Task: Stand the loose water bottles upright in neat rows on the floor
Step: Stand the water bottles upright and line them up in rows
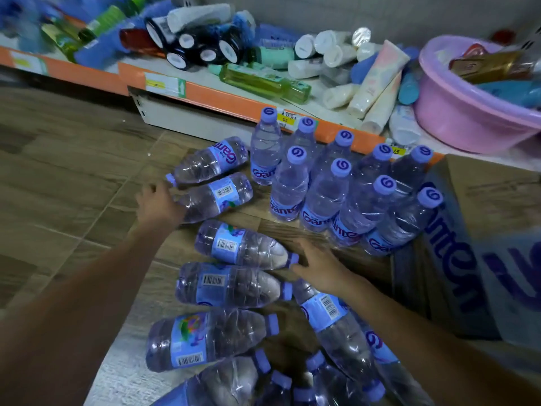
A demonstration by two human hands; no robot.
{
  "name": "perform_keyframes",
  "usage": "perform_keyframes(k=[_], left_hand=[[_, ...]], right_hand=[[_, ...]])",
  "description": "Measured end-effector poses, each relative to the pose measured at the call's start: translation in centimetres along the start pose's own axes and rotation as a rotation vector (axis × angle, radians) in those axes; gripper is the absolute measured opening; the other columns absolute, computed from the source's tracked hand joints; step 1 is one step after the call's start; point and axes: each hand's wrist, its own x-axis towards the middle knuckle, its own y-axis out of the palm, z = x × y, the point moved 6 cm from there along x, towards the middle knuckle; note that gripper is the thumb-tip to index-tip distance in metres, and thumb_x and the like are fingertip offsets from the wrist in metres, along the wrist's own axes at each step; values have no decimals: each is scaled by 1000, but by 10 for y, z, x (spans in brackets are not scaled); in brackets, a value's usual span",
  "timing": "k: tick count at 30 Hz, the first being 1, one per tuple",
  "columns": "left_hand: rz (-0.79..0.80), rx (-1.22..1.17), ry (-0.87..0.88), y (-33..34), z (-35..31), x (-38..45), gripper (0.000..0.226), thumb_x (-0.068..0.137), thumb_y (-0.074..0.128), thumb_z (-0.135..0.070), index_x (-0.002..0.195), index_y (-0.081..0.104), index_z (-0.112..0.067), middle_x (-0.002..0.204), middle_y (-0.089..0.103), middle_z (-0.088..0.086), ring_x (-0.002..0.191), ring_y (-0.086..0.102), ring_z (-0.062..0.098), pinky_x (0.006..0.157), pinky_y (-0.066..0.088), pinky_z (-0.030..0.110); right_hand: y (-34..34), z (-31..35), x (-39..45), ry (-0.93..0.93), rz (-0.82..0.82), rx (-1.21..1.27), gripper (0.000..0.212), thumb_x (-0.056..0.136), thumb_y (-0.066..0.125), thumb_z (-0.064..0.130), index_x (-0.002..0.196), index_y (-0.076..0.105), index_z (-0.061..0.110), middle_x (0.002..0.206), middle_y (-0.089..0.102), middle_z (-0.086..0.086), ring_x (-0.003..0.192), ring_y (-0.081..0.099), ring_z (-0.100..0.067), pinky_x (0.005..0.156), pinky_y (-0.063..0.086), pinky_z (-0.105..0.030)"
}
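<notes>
Several clear water bottles with purple caps and blue labels stand upright in rows on the floor by the shelf base. Many more lie on their sides. Two lie at the upper left; my left hand rests over the neck end of the lower lying bottle, fingers curled on it. Another lying bottle points its cap right, and my right hand reaches to that cap with fingers apart, touching or nearly touching. More lying bottles stack toward the bottom of the view.
A low shelf with an orange edge holds tubes, jars and a pink basin. A cardboard carton with purple lettering stands at the right, next to the upright rows. Wood-pattern floor stretches left.
</notes>
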Motion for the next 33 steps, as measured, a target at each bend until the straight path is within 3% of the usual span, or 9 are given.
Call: perform_keyframes(k=[4,6,12,16,18,20,24,29,33], left_hand=[[308,-161,-91,30,38,-4,69,66,67,-18,131,46,-6,127,53,22,123,45,33,104,37,31],[338,-265,-74,31,43,-3,54,71,68,-7,122,53,2,101,62,17,103,51,21,80,44,10],[309,-417,-43,26,64,2,18,49,65,-32,66,68,-36,56,60,-4,55,52,3,65,39,28],[278,-548,30,3,43,4,21,69,73,-17,90,67,-15,49,62,-7,42,53,-3,54,47,16],[207,-530,70,-10,25,11,6,82,66,-10,84,65,-5,44,59,-8,42,54,-3,45,42,9],[126,-480,139,-23,-4,9,21,79,69,-23,63,58,-15,44,60,-5,50,56,7,44,40,14],[33,-317,321,-42,-74,-3,19,77,68,-26,73,59,-10,60,56,13,51,53,10,49,31,17],[36,-148,407,-36,-127,-2,36,73,63,-37,80,62,-2,72,57,15,81,60,34,65,38,31],[35,-76,396,-28,-147,-5,40,78,64,-38,62,46,-6,64,49,14,76,52,32,63,35,34]], right_hand=[[23,-6,9,99,93,133,56,78,62,43,127,44,23,133,54,-9,124,48,-30,103,40,-46],[24,-9,12,120,57,167,47,78,64,40,117,51,19,121,61,-8,114,56,-27,97,45,-42],[13,-5,8,52,-15,329,24,73,75,26,78,52,31,79,64,-2,79,59,-17,80,52,-41],[-12,23,-3,-76,-88,321,23,78,72,28,78,48,31,78,61,-3,72,57,-17,70,46,-35],[-26,39,-7,-154,-134,287,22,79,69,32,78,48,26,84,63,-16,74,62,-28,72,50,-42],[-40,54,-10,-190,-196,259,24,79,68,36,76,48,22,83,64,-20,74,65,-34,71,52,-48],[-67,84,-16,-272,-340,206,33,81,67,33,76,44,10,63,56,-10,55,49,-16,58,41,-30],[-91,71,-32,-239,-460,97,32,81,67,32,74,44,11,54,45,8,52,43,-3,50,35,-14],[-106,44,-48,-192,-522,67,31,80,69,29,78,49,5,58,50,3,60,51,-18,52,34,-17]])
